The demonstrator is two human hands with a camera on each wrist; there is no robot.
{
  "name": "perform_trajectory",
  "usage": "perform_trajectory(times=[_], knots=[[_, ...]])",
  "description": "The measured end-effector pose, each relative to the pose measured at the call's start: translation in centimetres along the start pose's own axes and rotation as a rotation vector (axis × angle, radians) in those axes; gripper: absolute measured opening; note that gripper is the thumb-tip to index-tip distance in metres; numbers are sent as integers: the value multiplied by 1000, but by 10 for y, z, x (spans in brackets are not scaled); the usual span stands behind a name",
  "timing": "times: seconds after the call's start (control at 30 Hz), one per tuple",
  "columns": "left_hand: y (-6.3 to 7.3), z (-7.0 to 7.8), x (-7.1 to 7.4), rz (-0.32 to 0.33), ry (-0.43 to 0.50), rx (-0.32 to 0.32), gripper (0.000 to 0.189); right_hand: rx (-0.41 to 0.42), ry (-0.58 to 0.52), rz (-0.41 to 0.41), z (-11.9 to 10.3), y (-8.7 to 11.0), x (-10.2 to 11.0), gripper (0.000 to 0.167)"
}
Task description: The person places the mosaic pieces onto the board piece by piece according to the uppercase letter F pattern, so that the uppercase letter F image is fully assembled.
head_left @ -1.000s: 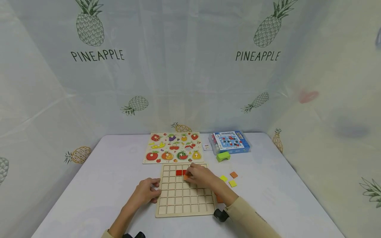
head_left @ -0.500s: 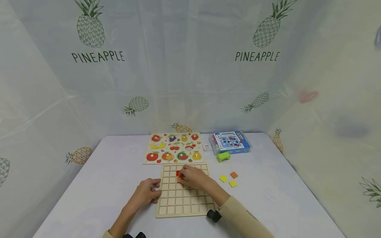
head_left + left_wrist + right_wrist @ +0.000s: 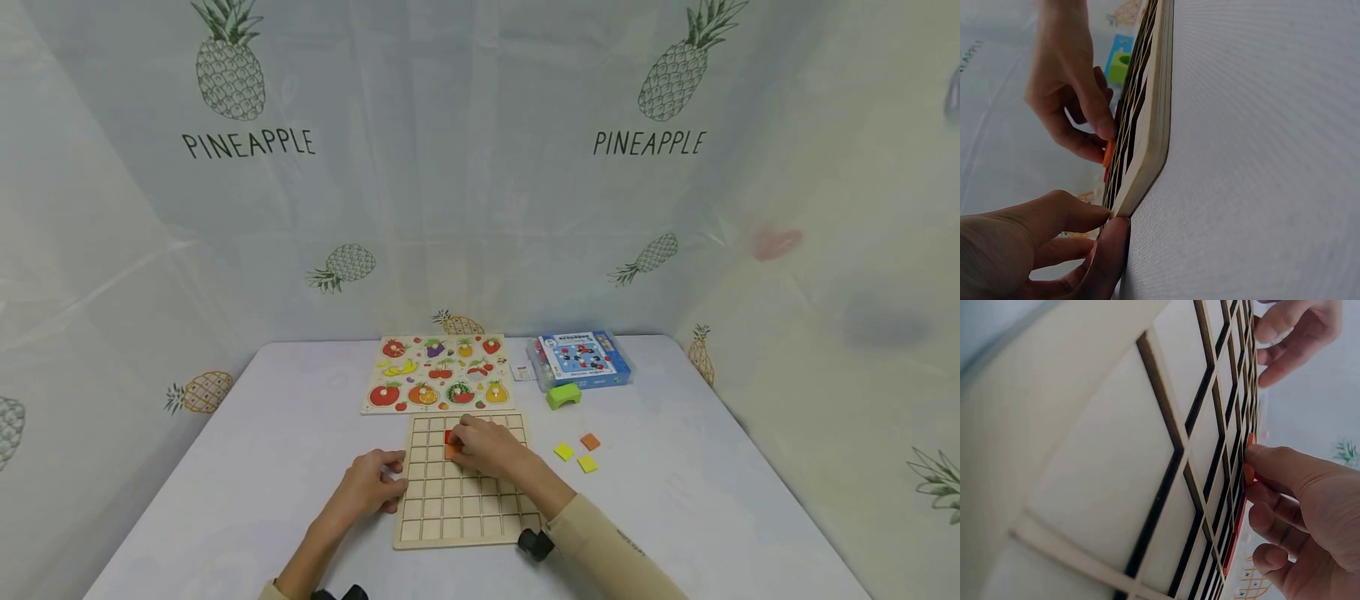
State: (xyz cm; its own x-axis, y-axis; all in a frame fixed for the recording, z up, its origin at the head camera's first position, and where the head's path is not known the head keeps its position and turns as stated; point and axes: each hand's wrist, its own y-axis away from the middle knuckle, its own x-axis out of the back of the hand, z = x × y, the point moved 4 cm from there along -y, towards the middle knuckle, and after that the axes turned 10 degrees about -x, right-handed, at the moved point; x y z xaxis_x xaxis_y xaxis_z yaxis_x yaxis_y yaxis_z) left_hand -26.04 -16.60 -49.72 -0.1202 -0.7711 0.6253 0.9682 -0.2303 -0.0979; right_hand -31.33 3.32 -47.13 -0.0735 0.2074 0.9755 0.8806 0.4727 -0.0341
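Note:
A square wooden grid board (image 3: 452, 505) lies flat on the table. My left hand (image 3: 366, 483) grips its left edge, thumb and fingertips against the rim in the left wrist view. Over the upper part of the grid, my right hand (image 3: 489, 448) pinches an orange square tile (image 3: 1249, 472) between thumb and fingertips. That tile is down at a cell just in front of a red tile (image 3: 447, 436). The right wrist view shows red tiles (image 3: 1230, 550) in a row beyond it, partly hidden from the head view by my fingers.
Right of the board lie two yellow tiles (image 3: 564, 451) and a loose orange tile (image 3: 590, 442). Behind them are a green arch block (image 3: 563, 396) and a blue boxed set (image 3: 587, 360). A fruit puzzle board (image 3: 439, 374) lies beyond the grid, before a pineapple-print curtain (image 3: 480, 208).
My right hand has moved left with the orange tile, from one cell to the neighbouring one, then nearly stopped. My left hand has stayed at the board's edge.

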Motion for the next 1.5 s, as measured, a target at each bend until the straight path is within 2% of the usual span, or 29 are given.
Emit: perform_trajectory(times=[0.33,0.5,0.77,0.87,1.2,1.37,1.5], knots=[[0,0,-1,4,22,14,53,-5,-33,3,0,4,6,23],[-2,0,-1,4,18,21,53,-23,-45,5,13,9,12,25],[-2,2,0,16,3,36,52,-108,-92,-9,56,27,24,27],[-2,1,-1,17,-5,35,52,-150,-105,13,76,37,27,27],[-1,-2,-1,19,-13,21,52,-363,-116,62,146,70,36,29],[-2,-2,-2,20,-9,18,53,-400,-131,63,171,84,39,30],[-2,-2,0,23,-8,21,52,-372,-125,84,181,91,40,30]])
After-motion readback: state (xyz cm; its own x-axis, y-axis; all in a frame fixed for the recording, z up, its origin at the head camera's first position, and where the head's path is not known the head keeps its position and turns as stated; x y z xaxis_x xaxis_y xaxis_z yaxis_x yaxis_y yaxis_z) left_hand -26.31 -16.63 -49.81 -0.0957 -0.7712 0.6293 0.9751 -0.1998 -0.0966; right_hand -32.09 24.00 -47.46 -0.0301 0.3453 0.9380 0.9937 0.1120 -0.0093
